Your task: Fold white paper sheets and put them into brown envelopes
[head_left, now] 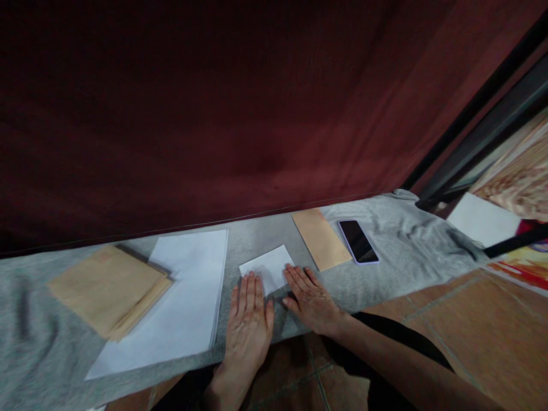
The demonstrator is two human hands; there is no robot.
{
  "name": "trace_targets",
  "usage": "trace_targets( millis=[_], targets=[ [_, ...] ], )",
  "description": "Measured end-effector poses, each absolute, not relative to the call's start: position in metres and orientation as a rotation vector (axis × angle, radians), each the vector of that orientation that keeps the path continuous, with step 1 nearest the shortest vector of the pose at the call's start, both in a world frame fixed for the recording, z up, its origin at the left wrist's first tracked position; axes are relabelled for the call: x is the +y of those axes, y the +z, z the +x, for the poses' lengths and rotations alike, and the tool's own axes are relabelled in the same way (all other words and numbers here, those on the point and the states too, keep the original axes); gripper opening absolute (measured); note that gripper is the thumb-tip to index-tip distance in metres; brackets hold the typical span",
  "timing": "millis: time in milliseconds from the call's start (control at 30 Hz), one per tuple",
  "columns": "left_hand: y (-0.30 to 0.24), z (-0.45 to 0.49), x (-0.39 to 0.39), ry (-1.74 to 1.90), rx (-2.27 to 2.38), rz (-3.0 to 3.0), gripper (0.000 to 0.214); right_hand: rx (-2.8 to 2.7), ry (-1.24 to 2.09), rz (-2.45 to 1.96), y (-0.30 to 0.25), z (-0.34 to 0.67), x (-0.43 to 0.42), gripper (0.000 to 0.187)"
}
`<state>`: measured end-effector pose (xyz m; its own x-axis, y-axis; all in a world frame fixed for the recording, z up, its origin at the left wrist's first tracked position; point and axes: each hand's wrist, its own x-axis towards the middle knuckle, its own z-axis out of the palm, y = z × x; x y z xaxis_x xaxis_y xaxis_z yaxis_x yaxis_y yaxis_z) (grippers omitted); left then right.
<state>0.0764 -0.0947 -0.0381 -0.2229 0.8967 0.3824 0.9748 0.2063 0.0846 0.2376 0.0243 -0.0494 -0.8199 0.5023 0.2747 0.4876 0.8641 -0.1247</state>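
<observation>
A small piece of white paper (270, 267), which looks folded, lies on a grey cloth in front of me. My left hand (248, 319) lies flat with its fingertips on the paper's near left edge. Stretched out as well, my right hand (310, 299) touches the paper's right corner with its fingertips. To the left, a stack of brown envelopes (109, 285) rests partly on a pile of white paper sheets (188, 297). A single brown envelope (321, 238) lies to the right of the folded paper.
A phone (358, 242) with a pale purple case lies beside the single envelope. The grey cloth (406, 245) covers a narrow bench against a dark red fabric wall (240, 142). Dark frame bars (479, 131) stand at the right. Brown floor tiles (492, 325) lie below.
</observation>
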Motion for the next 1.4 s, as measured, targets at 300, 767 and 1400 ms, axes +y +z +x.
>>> trace_targets(
  millis=[300, 767, 1400],
  targets=[
    [-0.054, 0.088, -0.047, -0.496, -2.2, -1.953, 0.06, -2.764, 0.132, -0.785, -0.042, 0.235, 0.025, 0.051],
    [-0.056, 0.071, -0.055, -0.526, -2.468, -1.656, 0.062, -2.639, 0.402, -0.941, -0.017, 0.215, 0.043, 0.045],
    [-0.05, 0.062, -0.069, -0.46, -2.469, -1.582, 0.06, -2.733, 0.321, -0.899, -0.04, 0.17, 0.048, 0.053]
  ],
)
